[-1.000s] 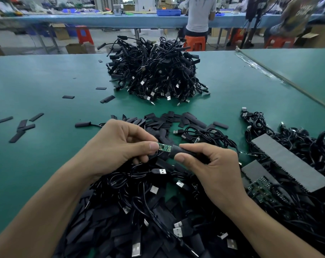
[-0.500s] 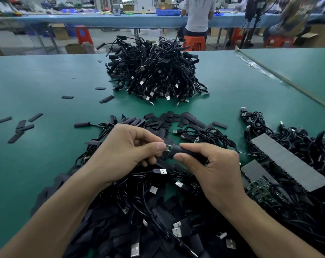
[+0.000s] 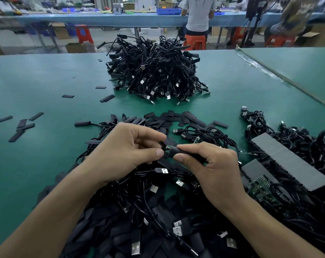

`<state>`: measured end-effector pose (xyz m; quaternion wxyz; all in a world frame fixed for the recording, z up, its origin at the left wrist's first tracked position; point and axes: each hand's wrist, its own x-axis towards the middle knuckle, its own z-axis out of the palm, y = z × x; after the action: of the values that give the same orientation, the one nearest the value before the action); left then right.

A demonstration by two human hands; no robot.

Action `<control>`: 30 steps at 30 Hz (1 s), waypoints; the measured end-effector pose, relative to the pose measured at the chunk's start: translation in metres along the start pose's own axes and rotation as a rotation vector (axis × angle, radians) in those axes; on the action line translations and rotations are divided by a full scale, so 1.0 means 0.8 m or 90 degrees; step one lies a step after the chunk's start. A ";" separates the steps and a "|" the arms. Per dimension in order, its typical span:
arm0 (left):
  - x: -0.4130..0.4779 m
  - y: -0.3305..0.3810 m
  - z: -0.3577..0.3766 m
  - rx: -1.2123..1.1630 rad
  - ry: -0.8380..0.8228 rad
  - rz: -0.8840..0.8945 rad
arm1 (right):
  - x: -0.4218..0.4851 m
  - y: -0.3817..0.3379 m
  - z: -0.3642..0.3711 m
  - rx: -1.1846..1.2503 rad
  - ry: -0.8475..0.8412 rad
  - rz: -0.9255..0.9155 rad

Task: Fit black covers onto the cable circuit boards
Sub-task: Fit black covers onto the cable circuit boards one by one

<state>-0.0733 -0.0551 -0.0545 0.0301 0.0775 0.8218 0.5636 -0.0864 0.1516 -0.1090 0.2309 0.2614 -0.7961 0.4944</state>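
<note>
Item: black cover (image 3: pixel 178 151) part-fitted over cable circuit board (image 3: pixel 168 148), held between both hands above the green table (image 3: pixel 46 164).
Left hand (image 3: pixel 128 151) pinches the board's end, where a green sliver shows. Right hand (image 3: pixel 213 168) grips the cover between thumb and forefinger. Heap of cables (image 3: pixel 148 211) lies beneath.

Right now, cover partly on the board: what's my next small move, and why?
Probably slide the black cover a bit further left with the right hand while the left hand holds steady: a sliver of green circuit board shows between the thumbs, so the cover looks not fully seated.
</note>
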 end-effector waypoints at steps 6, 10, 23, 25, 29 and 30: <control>-0.002 0.001 -0.001 0.098 0.004 0.062 | 0.000 0.000 0.000 -0.021 0.000 -0.023; -0.001 0.000 -0.001 0.108 -0.016 0.054 | -0.001 0.002 0.000 -0.006 -0.027 -0.022; -0.002 -0.003 0.006 0.171 0.007 0.067 | 0.001 0.002 -0.004 -0.070 -0.068 -0.038; -0.001 -0.003 0.007 0.156 0.012 0.056 | 0.001 0.003 -0.004 -0.068 -0.065 -0.045; -0.001 -0.002 0.004 0.133 0.005 0.048 | 0.000 0.002 -0.003 -0.065 -0.055 -0.056; -0.001 -0.002 0.003 0.122 -0.001 0.044 | 0.000 0.002 -0.003 -0.065 -0.057 -0.058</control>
<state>-0.0723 -0.0534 -0.0566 0.0038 0.1087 0.8687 0.4833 -0.0872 0.1544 -0.1093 0.2302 0.3073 -0.8173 0.4296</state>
